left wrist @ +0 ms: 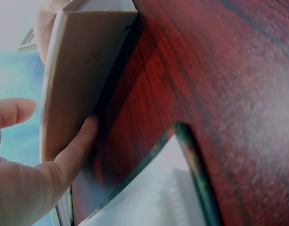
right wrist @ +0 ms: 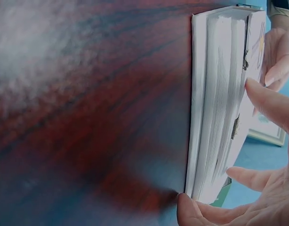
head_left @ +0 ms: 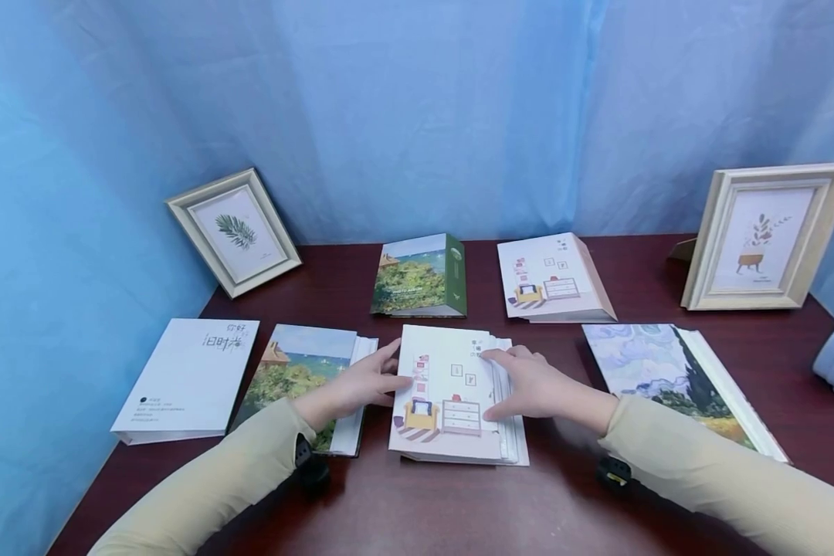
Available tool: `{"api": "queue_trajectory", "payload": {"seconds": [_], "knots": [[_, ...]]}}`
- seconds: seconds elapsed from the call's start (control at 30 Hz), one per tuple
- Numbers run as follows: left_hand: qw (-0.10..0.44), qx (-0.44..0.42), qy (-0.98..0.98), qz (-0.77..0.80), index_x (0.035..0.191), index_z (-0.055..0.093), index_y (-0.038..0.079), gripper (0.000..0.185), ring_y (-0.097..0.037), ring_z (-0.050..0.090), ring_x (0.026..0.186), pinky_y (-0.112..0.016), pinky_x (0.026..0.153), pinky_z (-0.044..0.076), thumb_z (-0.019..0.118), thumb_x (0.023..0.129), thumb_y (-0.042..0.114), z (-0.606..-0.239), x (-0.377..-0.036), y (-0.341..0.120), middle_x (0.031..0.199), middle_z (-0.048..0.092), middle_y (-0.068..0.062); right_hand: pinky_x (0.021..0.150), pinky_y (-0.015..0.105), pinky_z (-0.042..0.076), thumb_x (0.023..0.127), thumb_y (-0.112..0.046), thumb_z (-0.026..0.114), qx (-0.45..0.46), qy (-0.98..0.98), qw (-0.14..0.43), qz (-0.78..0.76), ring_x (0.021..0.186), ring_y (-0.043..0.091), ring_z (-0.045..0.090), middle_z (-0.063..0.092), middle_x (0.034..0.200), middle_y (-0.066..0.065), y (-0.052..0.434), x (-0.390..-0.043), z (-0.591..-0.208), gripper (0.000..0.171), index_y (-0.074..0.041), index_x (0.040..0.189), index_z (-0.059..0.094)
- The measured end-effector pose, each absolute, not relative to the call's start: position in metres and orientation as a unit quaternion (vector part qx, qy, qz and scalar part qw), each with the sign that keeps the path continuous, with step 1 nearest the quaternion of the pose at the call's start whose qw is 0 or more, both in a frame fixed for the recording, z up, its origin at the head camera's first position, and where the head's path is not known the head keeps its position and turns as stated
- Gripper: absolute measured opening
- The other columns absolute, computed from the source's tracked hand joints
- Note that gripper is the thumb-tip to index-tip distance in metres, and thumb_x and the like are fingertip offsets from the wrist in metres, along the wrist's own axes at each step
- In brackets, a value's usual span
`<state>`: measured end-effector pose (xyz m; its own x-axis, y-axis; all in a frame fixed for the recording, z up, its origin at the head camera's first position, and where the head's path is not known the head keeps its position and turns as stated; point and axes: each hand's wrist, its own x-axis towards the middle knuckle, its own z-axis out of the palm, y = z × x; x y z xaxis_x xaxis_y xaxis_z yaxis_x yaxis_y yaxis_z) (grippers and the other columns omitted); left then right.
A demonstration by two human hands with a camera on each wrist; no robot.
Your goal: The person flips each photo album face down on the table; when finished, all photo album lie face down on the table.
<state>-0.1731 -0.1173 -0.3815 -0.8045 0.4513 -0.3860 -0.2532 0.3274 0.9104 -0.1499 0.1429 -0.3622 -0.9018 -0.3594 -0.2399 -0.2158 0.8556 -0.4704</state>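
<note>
From the head view, a dark red wood-grain counter stands against blue fabric curtains that close off the back and both sides. In the middle of the near edge lies the album with the pink room drawing, flat on the counter, cover up. The left hand rests at its left edge with fingers loosely spread and straight, fingertips touching the cover; the right hand lies over its right edge, fingers extended across the cover and page block. Just left is a landscape album, then a white album; to the right lies a swirling-sky album. Behind stand a green box and a pink-drawing box, with a leaf picture frame leaning back left and a plant picture frame back right. The left wrist view shows the album's beige spine on the reddish counter, one finger pressed straight against it and the thumb apart. The right wrist view shows the white page edges, thumb at the bottom corner and fingers spread on the cover.
</note>
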Motion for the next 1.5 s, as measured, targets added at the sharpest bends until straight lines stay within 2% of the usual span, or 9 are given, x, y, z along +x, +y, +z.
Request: {"api": "queue_trajectory", "payload": {"seconds": [0.1, 0.3, 0.5, 0.77, 0.9, 1.07, 1.2, 1.37, 1.5], "knots": [[0.305, 0.060, 0.754, 0.579, 0.154, 0.000, 0.013, 0.079, -0.031, 0.058, 0.113, -0.043, 0.088, 0.052, 0.053, 0.096, 0.009, -0.381, -0.173, -0.115, 0.149, 0.033, -0.022, 0.091, 0.056, 0.042, 0.069, -0.036, 0.083, -0.152, 0.951, 0.162, -0.217, 0.115, 0.042, 0.044, 0.043, 0.133, 0.028, 0.142, -0.151, -0.363, 0.085, -0.008, 0.140, 0.045], [0.311, 0.045, 0.735, 0.601, 0.154, 0.005, 0.022, 0.077, -0.029, 0.058, 0.111, -0.044, 0.087, 0.052, 0.054, 0.096, 0.011, -0.382, -0.174, -0.111, 0.144, 0.035, -0.022, 0.088, 0.053, 0.043, 0.067, -0.037, 0.085, -0.155, 0.953, 0.157, -0.208, 0.110, 0.041, 0.046, 0.046, 0.127, 0.029, 0.140, -0.151, -0.361, 0.088, -0.009, 0.140, 0.045], [0.330, 0.039, 0.701, 0.631, 0.154, 0.004, 0.024, 0.076, -0.031, 0.055, 0.114, -0.047, 0.092, 0.049, 0.052, 0.097, 0.011, -0.382, -0.172, -0.111, 0.143, 0.029, -0.025, 0.088, 0.051, 0.043, 0.065, -0.037, 0.085, -0.152, 0.952, 0.154, -0.214, 0.106, 0.038, 0.048, 0.048, 0.123, 0.028, 0.138, -0.150, -0.362, 0.090, -0.009, 0.140, 0.045], [0.347, 0.037, 0.662, 0.663, 0.154, 0.005, 0.027, 0.073, -0.036, 0.050, 0.121, -0.051, 0.099, 0.043, 0.049, 0.098, 0.012, -0.380, -0.170, -0.110, 0.144, 0.027, -0.028, 0.087, 0.051, 0.043, 0.064, -0.038, 0.086, -0.139, 0.951, 0.154, -0.230, 0.103, 0.035, 0.048, 0.050, 0.121, 0.026, 0.138, -0.151, -0.364, 0.091, -0.008, 0.140, 0.044], [0.352, 0.039, 0.645, 0.677, 0.154, 0.004, 0.027, 0.073, -0.032, 0.051, 0.119, -0.051, 0.102, 0.039, 0.048, 0.098, 0.011, -0.379, -0.171, -0.110, 0.147, 0.025, -0.027, 0.086, 0.050, 0.042, 0.065, -0.037, 0.086, -0.139, 0.950, 0.148, -0.239, 0.101, 0.034, 0.048, 0.052, 0.120, 0.025, 0.138, -0.153, -0.365, 0.091, -0.007, 0.140, 0.044], [0.351, 0.053, 0.635, 0.686, 0.153, 0.001, 0.032, 0.077, -0.024, 0.058, 0.109, -0.047, 0.099, 0.042, 0.049, 0.097, 0.012, -0.378, -0.172, -0.111, 0.147, 0.022, -0.024, 0.088, 0.053, 0.041, 0.067, -0.036, 0.085, -0.141, 0.943, 0.143, -0.266, 0.104, 0.037, 0.048, 0.050, 0.124, 0.027, 0.136, -0.154, -0.367, 0.091, -0.005, 0.141, 0.042], [0.344, 0.050, 0.632, 0.693, 0.152, 0.001, 0.037, 0.078, -0.028, 0.056, 0.114, -0.045, 0.094, 0.045, 0.049, 0.097, 0.009, -0.380, -0.173, -0.113, 0.144, 0.026, -0.024, 0.088, 0.053, 0.042, 0.068, -0.036, 0.084, -0.140, 0.938, 0.141, -0.283, 0.105, 0.038, 0.048, 0.049, 0.125, 0.028, 0.133, -0.155, -0.369, 0.090, -0.006, 0.141, 0.042], [0.329, 0.046, 0.635, 0.698, 0.151, 0.007, 0.041, 0.081, -0.027, 0.056, 0.112, -0.047, 0.092, 0.047, 0.052, 0.095, 0.006, -0.379, -0.175, -0.114, 0.142, 0.033, -0.025, 0.094, 0.052, 0.041, 0.070, -0.037, 0.083, -0.136, 0.929, 0.154, -0.307, 0.112, 0.038, 0.047, 0.044, 0.130, 0.030, 0.129, -0.159, -0.369, 0.092, -0.005, 0.143, 0.037], [0.323, 0.053, 0.641, 0.694, 0.151, 0.006, 0.042, 0.081, -0.029, 0.053, 0.116, -0.049, 0.093, 0.046, 0.053, 0.095, 0.007, -0.373, -0.177, -0.117, 0.143, 0.031, -0.026, 0.097, 0.051, 0.040, 0.071, -0.036, 0.083, -0.142, 0.920, 0.157, -0.329, 0.115, 0.036, 0.046, 0.043, 0.132, 0.030, 0.126, -0.163, -0.370, 0.094, -0.004, 0.144, 0.035]]}}
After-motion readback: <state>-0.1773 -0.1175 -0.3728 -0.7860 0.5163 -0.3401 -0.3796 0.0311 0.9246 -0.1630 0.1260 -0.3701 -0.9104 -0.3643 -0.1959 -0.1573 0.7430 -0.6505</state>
